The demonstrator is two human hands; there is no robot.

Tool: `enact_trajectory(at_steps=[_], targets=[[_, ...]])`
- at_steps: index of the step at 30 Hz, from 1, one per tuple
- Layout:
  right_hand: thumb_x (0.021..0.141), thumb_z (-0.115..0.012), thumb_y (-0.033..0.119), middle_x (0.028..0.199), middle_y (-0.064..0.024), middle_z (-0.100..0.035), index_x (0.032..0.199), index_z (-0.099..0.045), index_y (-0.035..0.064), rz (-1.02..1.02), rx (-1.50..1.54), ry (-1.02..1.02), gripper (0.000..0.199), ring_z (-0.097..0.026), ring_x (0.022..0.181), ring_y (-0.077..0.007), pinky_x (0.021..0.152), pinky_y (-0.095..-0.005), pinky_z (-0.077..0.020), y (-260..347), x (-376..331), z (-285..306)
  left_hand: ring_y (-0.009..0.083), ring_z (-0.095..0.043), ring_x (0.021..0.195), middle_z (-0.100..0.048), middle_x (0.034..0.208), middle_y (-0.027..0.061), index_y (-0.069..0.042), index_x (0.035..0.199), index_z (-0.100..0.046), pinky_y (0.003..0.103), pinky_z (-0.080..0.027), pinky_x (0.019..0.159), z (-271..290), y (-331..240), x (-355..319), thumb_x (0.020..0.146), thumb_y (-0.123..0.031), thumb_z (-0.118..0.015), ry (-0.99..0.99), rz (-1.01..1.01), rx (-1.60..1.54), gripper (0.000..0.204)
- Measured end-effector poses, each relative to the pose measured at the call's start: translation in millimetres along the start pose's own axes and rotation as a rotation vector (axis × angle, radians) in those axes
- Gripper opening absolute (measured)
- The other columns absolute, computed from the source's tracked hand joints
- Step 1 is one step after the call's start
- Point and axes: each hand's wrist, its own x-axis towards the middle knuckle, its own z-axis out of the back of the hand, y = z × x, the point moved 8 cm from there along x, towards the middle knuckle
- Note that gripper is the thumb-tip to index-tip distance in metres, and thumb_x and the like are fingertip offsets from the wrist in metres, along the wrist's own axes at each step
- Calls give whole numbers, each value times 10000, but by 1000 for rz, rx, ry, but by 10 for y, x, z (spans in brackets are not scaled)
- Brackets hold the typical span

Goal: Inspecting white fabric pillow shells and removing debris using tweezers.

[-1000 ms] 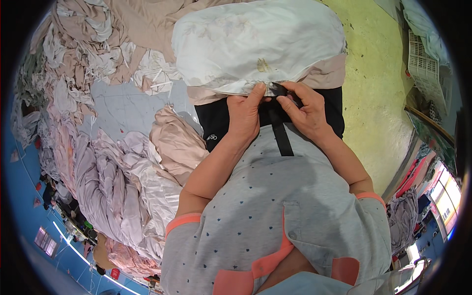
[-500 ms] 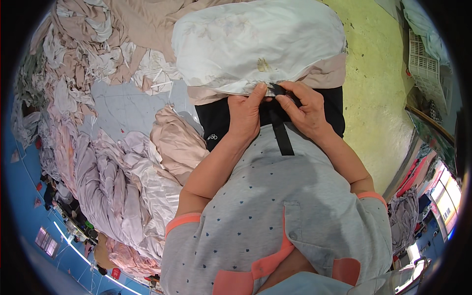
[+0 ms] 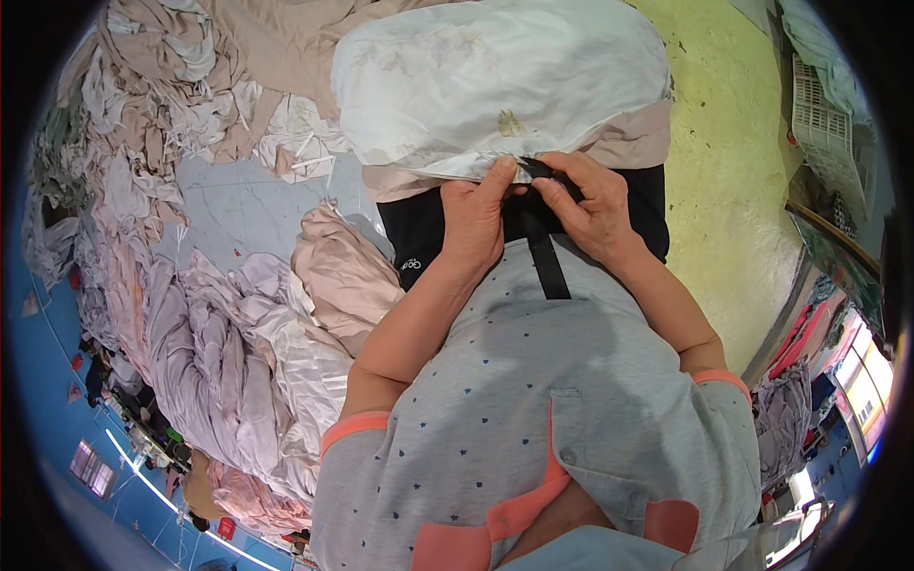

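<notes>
Black strap (image 3: 546, 249): narrow, flat, hanging down grey shirt, pinched by both hands.

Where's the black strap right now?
In the head view, the flat black webbing strap hangs centre frame, pinched between left hand and right hand, just below the white fabric bundle.

Both hands at the white bundle's (image 3: 495, 86) lower edge. Left hand (image 3: 473, 221) and right hand (image 3: 590, 205) pinch a black strap (image 3: 546, 257) there, fingertips nearly touching. Strap hangs down from the bundle over the grey shirt. Pink cloth heap (image 3: 219, 324) left of the bundle, yellow floor (image 3: 724, 190) right of it.
</notes>
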Motion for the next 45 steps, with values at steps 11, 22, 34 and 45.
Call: enact_trajectory(at_steps=[11, 22, 34, 45], targets=[[826, -672, 68, 830, -107, -644, 1009, -630, -15, -26, 21, 12, 206, -617, 710, -173, 652, -259, -479, -32, 27, 8, 105, -630, 764, -670, 892, 36, -26, 966, -647, 230, -515, 624, 6, 37, 19, 880, -83, -638, 5, 39, -24, 104], [848, -670, 51, 860, -28, -654, 1015, -644, -17, -133, 234, -99, 182, -578, 764, -68, 678, -213, -467, -256, -5, 77, 116, -638, 800, -675, 923, 42, -27, 992, -644, 238, -514, 640, -1, 16, -1, 884, -91, -636, 7, 42, -17, 126], [851, -667, 82, 737, 25, -584, 924, -636, -4, -210, 295, 104, 117, -476, 679, -24, 592, -189, -400, -180, 219, -166, 104, -622, 810, -671, 931, 38, -12, 1009, -651, 241, -504, 653, 1, 7, -10, 887, -103, -642, 59, -56, 85, 152], [855, -631, 60, 710, 31, -551, 801, -610, -2, -384, 370, -31, 85, -484, 695, -28, 621, -194, -394, -363, 190, 245, 117, -627, 808, -668, 924, 44, -12, 982, -654, 256, -515, 650, 6, -5, 6, 867, -82, -662, 35, -56, 62, 135]])
